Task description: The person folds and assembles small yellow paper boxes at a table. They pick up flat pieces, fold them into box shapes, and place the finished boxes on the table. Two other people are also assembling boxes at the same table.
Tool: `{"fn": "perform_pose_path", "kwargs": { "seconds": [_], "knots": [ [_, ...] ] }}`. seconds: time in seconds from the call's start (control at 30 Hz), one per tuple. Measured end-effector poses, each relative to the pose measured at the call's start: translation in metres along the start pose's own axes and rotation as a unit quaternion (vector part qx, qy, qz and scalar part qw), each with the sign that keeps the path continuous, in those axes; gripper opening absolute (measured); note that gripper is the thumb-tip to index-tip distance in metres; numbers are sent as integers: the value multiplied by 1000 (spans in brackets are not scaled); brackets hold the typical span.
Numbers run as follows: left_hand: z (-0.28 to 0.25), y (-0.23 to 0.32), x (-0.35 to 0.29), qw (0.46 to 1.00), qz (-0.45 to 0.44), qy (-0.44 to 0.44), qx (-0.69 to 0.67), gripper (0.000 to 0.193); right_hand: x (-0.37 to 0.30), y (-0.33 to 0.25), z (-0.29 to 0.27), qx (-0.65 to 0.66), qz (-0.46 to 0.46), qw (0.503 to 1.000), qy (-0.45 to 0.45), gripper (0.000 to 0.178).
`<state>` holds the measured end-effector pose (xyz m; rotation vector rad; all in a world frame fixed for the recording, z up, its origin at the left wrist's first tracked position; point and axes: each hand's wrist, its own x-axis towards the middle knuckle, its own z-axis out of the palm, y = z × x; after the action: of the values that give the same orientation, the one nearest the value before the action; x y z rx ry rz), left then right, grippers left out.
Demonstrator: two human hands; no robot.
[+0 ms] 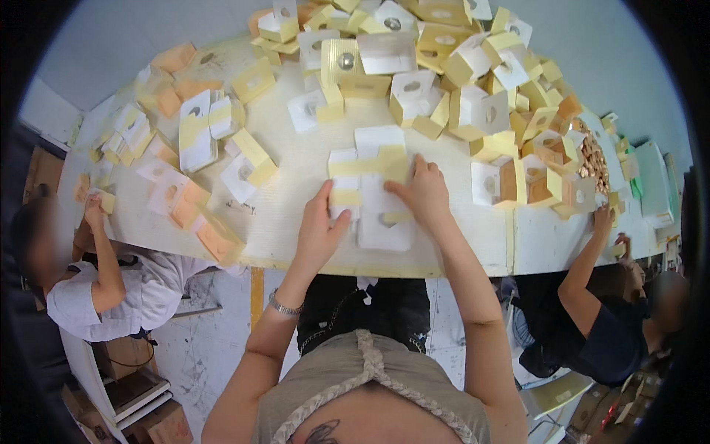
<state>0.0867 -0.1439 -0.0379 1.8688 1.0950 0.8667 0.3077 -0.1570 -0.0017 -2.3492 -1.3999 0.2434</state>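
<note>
In front of me on the table lies a group of flat white-and-yellow card box blanks [384, 214], partly overlapping. My left hand [320, 231] is at their left edge, fingers and thumb apart, its fingertips beside a smaller folded white-and-yellow piece [344, 164]. From the right, my right hand [425, 194] reaches over the blanks with its thumb resting on the white card and its fingers spread past the right edge. Neither hand visibly grips anything. The undersides of the fingers are hidden.
A heap of opened yellow and white boxes [462, 59] spreads along the far side. More boxes and orange ones [181, 196] lie to the left. Copper-coloured small parts [592, 159] are piled at right. Co-workers sit left [126, 285] and right [603, 325], hands at the table.
</note>
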Motion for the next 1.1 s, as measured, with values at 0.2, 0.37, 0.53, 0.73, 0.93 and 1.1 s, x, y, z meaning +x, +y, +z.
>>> {"fn": "perform_pose_path", "kwargs": {
  "seconds": [0.2,0.37,0.53,0.73,0.93,1.1],
  "knots": [
    [9,-4,0,997,-5,19,-68,51,15,41,-4,193,90,970,-117,52],
    [9,5,-1,997,-44,30,-51,47,9,57,-20,337,124,926,-113,30],
    [7,7,10,938,-63,37,-339,63,-35,35,-28,581,19,812,-55,17],
    [16,24,8,978,-48,29,-202,83,-47,32,-9,610,16,791,51,20],
    [26,21,13,985,-93,-24,-141,88,-38,10,-1,707,75,657,251,26],
    [3,53,6,989,7,14,-149,69,-65,9,-13,757,94,643,59,32]
  ]
}}
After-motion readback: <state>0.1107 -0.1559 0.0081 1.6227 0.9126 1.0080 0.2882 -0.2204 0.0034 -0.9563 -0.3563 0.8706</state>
